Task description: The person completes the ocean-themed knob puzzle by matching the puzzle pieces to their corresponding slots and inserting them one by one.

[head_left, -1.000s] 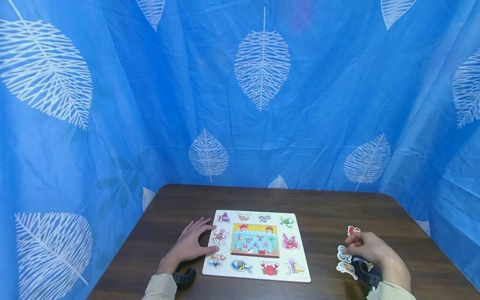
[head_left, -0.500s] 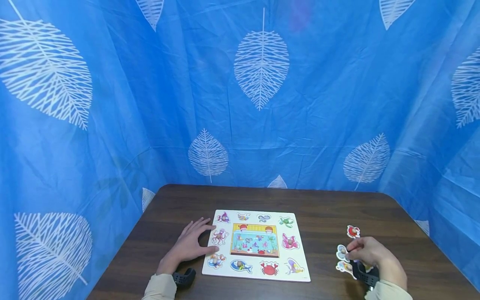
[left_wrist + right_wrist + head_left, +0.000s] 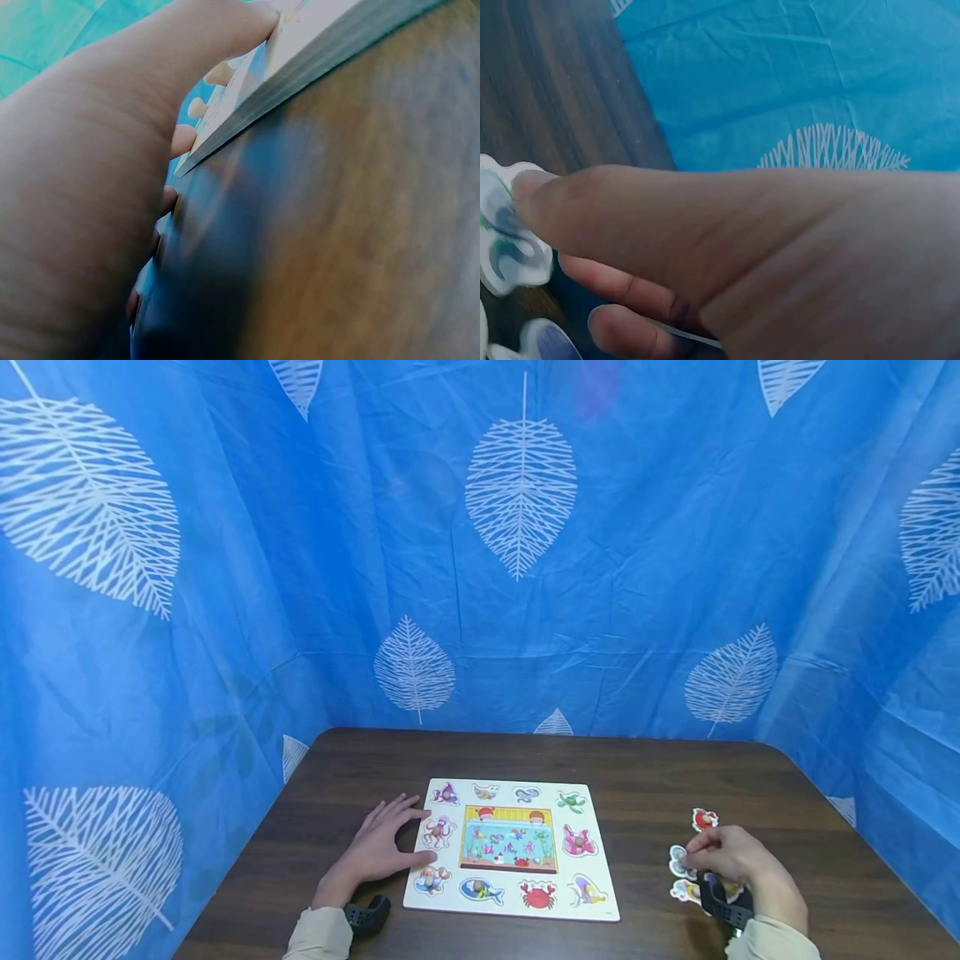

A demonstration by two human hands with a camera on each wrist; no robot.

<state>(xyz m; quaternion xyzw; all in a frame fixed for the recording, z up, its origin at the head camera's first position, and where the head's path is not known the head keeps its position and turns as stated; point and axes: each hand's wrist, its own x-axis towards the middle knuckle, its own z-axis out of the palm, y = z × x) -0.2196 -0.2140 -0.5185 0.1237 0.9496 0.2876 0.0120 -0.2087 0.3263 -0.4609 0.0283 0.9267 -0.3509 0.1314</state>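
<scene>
A white wooden peg puzzle board (image 3: 510, 896) lies on the table with sea animals around a fish-tank picture. My left hand (image 3: 378, 843) spreads its fingers at the board's left side, the thumb (image 3: 251, 26) resting on the edge. To the right of the board, my right hand (image 3: 731, 860) pinches a grey-blue puzzle piece (image 3: 678, 862) between thumb and finger, and the thumb tip overlaps the piece's edge in the right wrist view. Its other fingers curl beneath the palm. A red puzzle piece (image 3: 703, 819) lies just beyond this hand.
Another colourful piece (image 3: 685, 891) lies below the grey-blue one, and one more is partly hidden under the right wrist strap (image 3: 722, 906). Several knobbed pieces, such as a pink starfish (image 3: 579, 841), sit on the board. A blue leaf-print curtain (image 3: 480, 610) hangs behind the table.
My right hand has shifted slightly left, its fingertips staying at the grey-blue piece, which has moved a little left. The red piece shows more fully than a second ago. My left hand stays put.
</scene>
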